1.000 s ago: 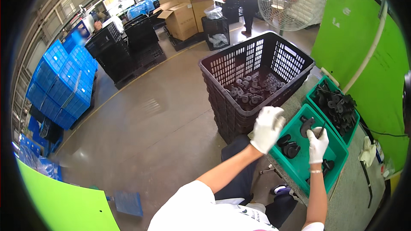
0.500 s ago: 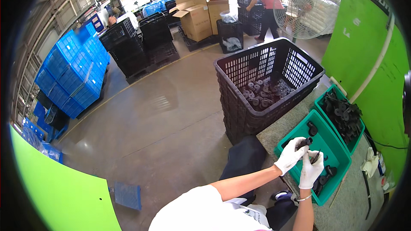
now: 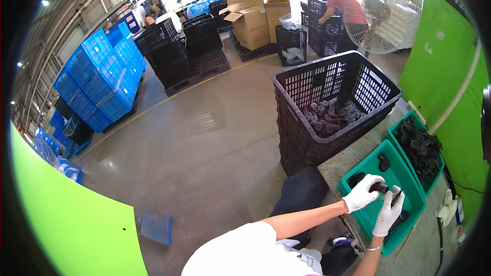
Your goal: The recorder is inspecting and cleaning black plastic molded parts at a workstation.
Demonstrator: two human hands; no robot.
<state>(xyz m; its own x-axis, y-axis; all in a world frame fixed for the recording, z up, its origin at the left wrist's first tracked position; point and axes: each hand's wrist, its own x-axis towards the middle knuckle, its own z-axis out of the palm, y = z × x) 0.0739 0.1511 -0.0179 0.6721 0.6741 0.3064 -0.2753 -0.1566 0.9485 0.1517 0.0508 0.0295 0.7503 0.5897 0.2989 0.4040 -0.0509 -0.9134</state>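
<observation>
My left hand (image 3: 364, 194), in a white glove, grips a black plastic part (image 3: 379, 187) with a rounded end. Close beside it, my right hand (image 3: 387, 216), also gloved, pinches a thin dark pointed tool (image 3: 397, 196) whose exact kind is too small to make out. Both hands are over a green tray (image 3: 376, 158). In that tray lie a black elbow-shaped part (image 3: 383, 162), another black part (image 3: 356, 179) beside my left hand, and more black pieces (image 3: 402, 219) partly hidden by my right hand.
A second green tray (image 3: 439, 171) heaped with black parts (image 3: 420, 143) adjoins the first on the grey worktop (image 3: 332, 162). Left of them stands a tall black crate (image 3: 291, 117) with parts inside. A white glove (image 3: 447, 207) lies at right. A fan (image 3: 381, 15) and people are farther off.
The view has swung left, shifting the scene rightward. The black part in my left hand has turned, its end now pointing toward my right hand. Both hands keep their holds.
</observation>
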